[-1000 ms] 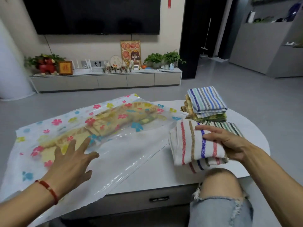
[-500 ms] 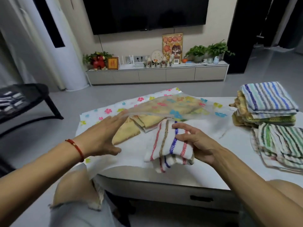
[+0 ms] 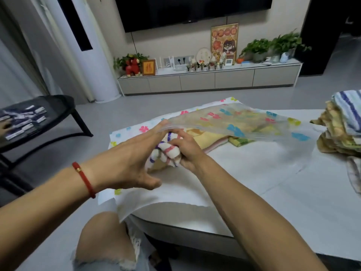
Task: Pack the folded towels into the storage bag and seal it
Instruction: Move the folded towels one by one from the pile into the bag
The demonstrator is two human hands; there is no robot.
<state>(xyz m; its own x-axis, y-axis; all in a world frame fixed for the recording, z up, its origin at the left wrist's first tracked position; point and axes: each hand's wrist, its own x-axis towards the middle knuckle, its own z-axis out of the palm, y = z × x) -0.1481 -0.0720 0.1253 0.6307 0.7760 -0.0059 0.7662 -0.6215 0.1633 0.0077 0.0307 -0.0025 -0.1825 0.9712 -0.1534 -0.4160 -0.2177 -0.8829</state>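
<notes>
1. Moved since half a second ago: the striped towel (image 3: 168,153) has travelled from the open desk (image 3: 293,192) in front of the bag to its mouth, at about 11 o'clock from where it was, and its far end now sits under the lifted clear flap (image 3: 224,124).
2. Right hand (image 3: 185,153): its grip is clenched round the towel's near end, pushing it inward. Left hand (image 3: 134,163): fingers straight, their tips lifting the flap edge so the mouth stays agape; it grasps nothing that I can see.
3. Meaning for the task: this looks like the insertion step for one more towel; sealing is not yet possible while the mouth is held up.
4. Storage bag (image 3: 136,194): flower-printed, lying flat on the desk, mouth toward the person. Inside, at 2 o'clock from the striped towel, lie a yellow towel (image 3: 207,139) and a green-edged one (image 3: 240,142), seen partly through the plastic.
5. Outside, at 3 o'clock on the desk's far right, a stack of folded towels (image 3: 343,130) waits, well apart from the bag.
</notes>
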